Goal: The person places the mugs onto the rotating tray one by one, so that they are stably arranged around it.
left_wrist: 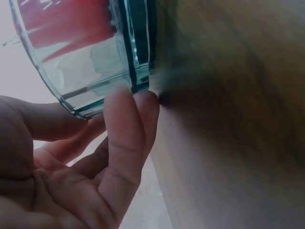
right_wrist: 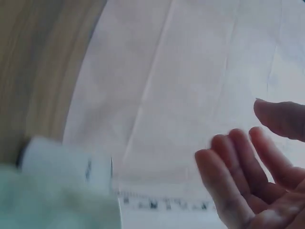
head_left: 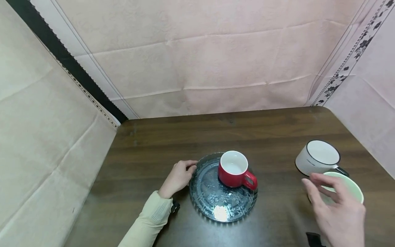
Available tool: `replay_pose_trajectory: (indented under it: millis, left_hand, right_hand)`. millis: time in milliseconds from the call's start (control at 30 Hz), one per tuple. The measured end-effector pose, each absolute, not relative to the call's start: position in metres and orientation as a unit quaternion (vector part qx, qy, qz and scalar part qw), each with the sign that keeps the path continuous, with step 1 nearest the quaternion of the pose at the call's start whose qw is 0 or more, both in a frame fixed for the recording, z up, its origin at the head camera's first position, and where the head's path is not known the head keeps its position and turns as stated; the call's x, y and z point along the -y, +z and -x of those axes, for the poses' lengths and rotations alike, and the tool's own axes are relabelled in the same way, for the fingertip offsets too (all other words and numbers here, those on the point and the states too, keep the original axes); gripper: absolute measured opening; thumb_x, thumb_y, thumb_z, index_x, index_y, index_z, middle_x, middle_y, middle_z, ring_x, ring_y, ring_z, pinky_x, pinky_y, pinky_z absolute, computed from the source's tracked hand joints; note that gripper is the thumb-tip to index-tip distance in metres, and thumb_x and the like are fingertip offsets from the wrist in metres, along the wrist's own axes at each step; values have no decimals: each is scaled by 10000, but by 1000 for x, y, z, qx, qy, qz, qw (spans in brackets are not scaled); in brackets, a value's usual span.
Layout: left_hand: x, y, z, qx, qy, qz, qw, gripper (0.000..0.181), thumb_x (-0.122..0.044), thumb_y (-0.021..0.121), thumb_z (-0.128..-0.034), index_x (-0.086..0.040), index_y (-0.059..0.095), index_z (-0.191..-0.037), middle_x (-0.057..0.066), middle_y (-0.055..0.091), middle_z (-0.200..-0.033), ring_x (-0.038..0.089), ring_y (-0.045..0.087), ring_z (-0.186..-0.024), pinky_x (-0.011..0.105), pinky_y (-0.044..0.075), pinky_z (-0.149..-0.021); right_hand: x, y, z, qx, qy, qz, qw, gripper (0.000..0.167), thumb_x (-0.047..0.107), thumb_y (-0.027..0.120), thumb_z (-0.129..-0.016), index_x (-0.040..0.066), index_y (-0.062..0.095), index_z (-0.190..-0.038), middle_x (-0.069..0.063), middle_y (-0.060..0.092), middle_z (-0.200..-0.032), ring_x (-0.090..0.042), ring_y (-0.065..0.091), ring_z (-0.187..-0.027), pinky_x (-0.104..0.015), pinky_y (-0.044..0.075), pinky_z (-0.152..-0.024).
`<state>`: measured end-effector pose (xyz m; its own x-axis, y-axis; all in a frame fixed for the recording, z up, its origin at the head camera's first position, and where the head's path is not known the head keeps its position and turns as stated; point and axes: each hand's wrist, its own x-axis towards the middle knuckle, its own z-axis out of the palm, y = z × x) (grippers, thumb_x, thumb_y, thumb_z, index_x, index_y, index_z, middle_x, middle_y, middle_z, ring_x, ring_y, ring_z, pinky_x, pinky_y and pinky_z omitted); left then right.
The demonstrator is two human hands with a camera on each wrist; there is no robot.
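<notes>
A round, clear glass dish (head_left: 210,199) with a scalloped edge rests on the table. Inside it, toward the back, a red mug (head_left: 229,178) with a white interior stands upright, handle to the right. My left hand (head_left: 177,179) holds the dish's left edge; the left wrist view shows the thumb at the rim and fingertips (left_wrist: 123,112) against the lower outer wall. Over on the right, my right hand (head_left: 340,209) hovers in front of a pale green cup (head_left: 355,188), partly hiding it. Its fingers (right_wrist: 214,174) are loosely bent and hold nothing in the right wrist view.
Just behind the green cup stands a white mug (head_left: 303,164) with a dark rim and dark handle. The brown wooden table (head_left: 148,144) meets light cloth hangings (head_left: 216,68) at its back and sides. A dark strap end (head_left: 314,239) shows beside the right wrist.
</notes>
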<state>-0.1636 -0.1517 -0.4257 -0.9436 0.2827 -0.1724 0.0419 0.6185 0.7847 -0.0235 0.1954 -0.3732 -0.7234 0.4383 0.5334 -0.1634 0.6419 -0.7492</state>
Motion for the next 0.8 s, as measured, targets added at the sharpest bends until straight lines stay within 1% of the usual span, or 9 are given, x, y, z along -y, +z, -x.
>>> replay_pose_trajectory:
  millis: [167, 267, 367, 467, 500, 600, 700, 733, 800]
  left_hand:
    - [152, -427, 165, -891, 421, -94, 141, 324, -152, 489, -1026, -62, 594, -1319, 96, 559, -691, 164, 520, -478, 334, 480, -482]
    - [152, -427, 165, -892, 419, -95, 141, 323, -154, 491, -1025, -64, 595, -1317, 95, 562, -691, 164, 512, -469, 332, 471, -477]
    - [152, -427, 165, -893, 416, -97, 139, 319, -154, 495, -1023, -63, 599, -1311, 71, 556, -681, 160, 507, -463, 326, 464, -473]
    - [152, -427, 166, -897, 410, -100, 131, 311, -152, 504, -1018, -61, 610, -1297, 56, 557, -694, 155, 504, -477, 316, 457, -489]
    - [152, -428, 166, -899, 407, -101, 126, 308, -153, 509, -1016, -62, 616, -1290, 56, 573, -722, 150, 508, -503, 308, 460, -514]
    - [151, -428, 167, -904, 400, -100, 114, 298, -150, 527, -1007, -59, 633, -1271, 60, 608, -825, 151, 511, -574, 299, 453, -582]
    - [151, -429, 167, -906, 397, -100, 108, 290, -144, 537, -1002, -52, 644, -1256, 68, 629, -918, 160, 514, -631, 304, 447, -630]
    - [151, -428, 167, -906, 396, -99, 108, 288, -141, 538, -1001, -51, 647, -1252, 70, 635, -929, 164, 516, -630, 306, 451, -628]
    - [151, -428, 167, -907, 395, -101, 105, 280, -137, 540, -1000, -47, 654, -1239, 72, 646, -949, 163, 524, -643, 305, 454, -636]
  right_hand:
    - [-220, -382, 11, 809, 380, 97, 438, 256, -65, 770, -753, -100, 701, -997, 220, 550, -905, 131, 548, -831, -45, 404, -787]
    - [-234, -391, 4, 809, 364, 125, 445, 267, -42, 758, -766, -137, 681, -1003, 298, 476, -955, 168, 474, -860, -47, 360, -782]
    - [-244, -401, -3, 833, 345, 196, 386, 334, 13, 743, -796, -141, 653, -1078, 94, 565, -1054, 200, 352, -908, -27, 295, -798]
    - [-252, -410, -9, 860, 314, 277, 293, 432, 124, 749, -821, -96, 631, -1173, -174, 527, -1184, 200, 265, -895, -66, 232, -779]
    - [-255, -412, -10, 865, 310, 297, 261, 475, 172, 746, -833, -85, 614, -1210, -273, 471, -1231, 146, 336, -911, -91, 241, -783]
    - [-262, -417, -11, 866, 311, 329, 214, 557, 256, 760, -831, -63, 590, -1255, -302, 481, -1253, 185, 336, -793, -116, 257, -716]
    - [-267, -419, -9, 855, 336, 335, 209, 587, 259, 776, -823, -93, 579, -1250, -343, 528, -1222, 244, 346, -686, -44, 280, -619]
    - [-269, -420, -9, 851, 346, 333, 212, 580, 248, 782, -820, -108, 583, -1232, -354, 553, -1191, 293, 269, -663, -23, 282, -570]
    - [-270, -422, -8, 844, 363, 331, 215, 568, 227, 787, -818, -141, 583, -1199, -371, 578, -1137, 295, 313, -614, -5, 302, -524]
